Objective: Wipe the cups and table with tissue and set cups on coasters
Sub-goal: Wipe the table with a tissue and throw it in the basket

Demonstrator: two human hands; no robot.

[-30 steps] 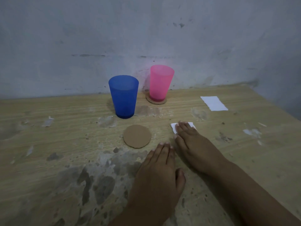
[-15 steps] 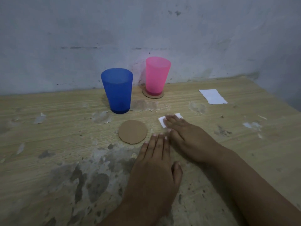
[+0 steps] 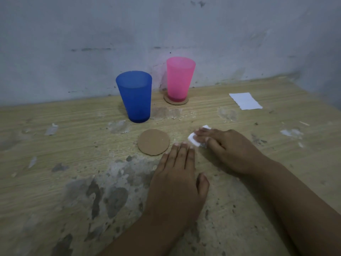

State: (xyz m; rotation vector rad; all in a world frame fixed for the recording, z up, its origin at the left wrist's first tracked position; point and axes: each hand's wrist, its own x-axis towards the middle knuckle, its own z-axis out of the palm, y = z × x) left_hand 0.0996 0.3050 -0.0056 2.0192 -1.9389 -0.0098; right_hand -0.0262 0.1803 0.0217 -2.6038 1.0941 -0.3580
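Working across from your left, the blue cup point(image 3: 134, 97) stands upright, mouth up, straight on the bare wooden table point(image 3: 55, 145), so that one is not yet on a coaster; its long axis runs vertical. Just in front of it, a little to the right, the free coaster point(image 3: 153, 142) lies flat and unoccupied, and seating the blue cup there looks like the main step left. Behind it, near the wall, the pink cup point(image 3: 180, 79) stands upright on its own coaster point(image 3: 176, 100), so that half of the placing reads as done. Your left hand point(image 3: 177, 182) rests flat on the table beside the free coaster, fingers straight and holding nothing. Next to it your right hand point(image 3: 228, 150) presses the folded tissue point(image 3: 193, 140) against the tabletop with fairly straight fingers; the wad shows past the fingertips, its longer side running from near-left to far-right. So you appear to be mid-wipe on the table. Whether the cups have been wiped cannot be told. A second tissue sheet point(image 3: 245, 100) lies flat far right.
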